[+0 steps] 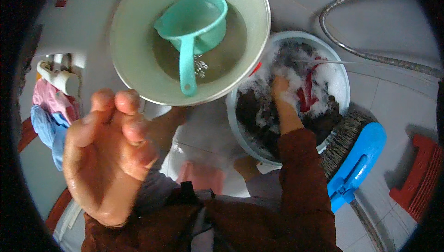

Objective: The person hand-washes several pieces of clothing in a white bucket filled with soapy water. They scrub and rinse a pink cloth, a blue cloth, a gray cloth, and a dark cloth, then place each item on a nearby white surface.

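My left hand is raised close to the camera at the left, wet, palm up with its fingers curled and nothing visible in it. Beside it stands a pale green bucket with some cloudy water. A turquoise plastic dipper rests in the bucket, its handle towards me. My right hand reaches into a light grey-blue basin of suds and soaked dark clothes, with a red cloth piece next to it. Foam and water hide its fingertips, so whether it grips cloth does not show.
A blue-headed brush lies against the basin's right side. Further right is a red plastic item. A metal-sheathed hose curves across the upper right. Pink and blue cloths hang at the left. A pink stool shows below me.
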Motion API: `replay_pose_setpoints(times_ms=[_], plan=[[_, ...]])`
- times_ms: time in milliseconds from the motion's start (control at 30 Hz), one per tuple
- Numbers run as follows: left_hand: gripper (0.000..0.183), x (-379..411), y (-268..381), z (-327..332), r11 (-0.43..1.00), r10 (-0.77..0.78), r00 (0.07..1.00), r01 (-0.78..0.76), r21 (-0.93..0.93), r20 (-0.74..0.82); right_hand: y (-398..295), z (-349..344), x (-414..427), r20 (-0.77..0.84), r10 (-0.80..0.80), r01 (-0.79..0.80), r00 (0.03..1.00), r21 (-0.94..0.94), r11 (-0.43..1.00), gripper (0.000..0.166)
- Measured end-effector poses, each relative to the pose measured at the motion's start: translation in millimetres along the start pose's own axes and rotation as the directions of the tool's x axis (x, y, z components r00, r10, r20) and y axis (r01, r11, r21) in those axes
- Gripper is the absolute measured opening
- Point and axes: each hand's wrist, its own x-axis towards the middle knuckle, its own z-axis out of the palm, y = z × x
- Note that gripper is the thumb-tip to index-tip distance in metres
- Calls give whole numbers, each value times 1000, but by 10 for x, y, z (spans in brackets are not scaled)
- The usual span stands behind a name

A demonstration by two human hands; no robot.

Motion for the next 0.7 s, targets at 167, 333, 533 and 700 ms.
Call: replay_pose_setpoints(times_ms=[167,333,533,700], plan=[[18,-92,11,127,997,-74,997,75,20,-26,356,-365,320,31,192,-192,981,314,930,48],[16,-178,-17,98,986,-134,982,146,-87,133,269,-2164,-418,-355,198,55,913,592,804,38],[13,-212,-122,18,993,-88,987,98,-67,131,-85,-4477,-1148,-712,70,329,698,406,853,30],[10,-167,-87,134,987,-65,984,88,-135,166,75,-5679,-1657,-849,-95,486,519,202,850,34]])
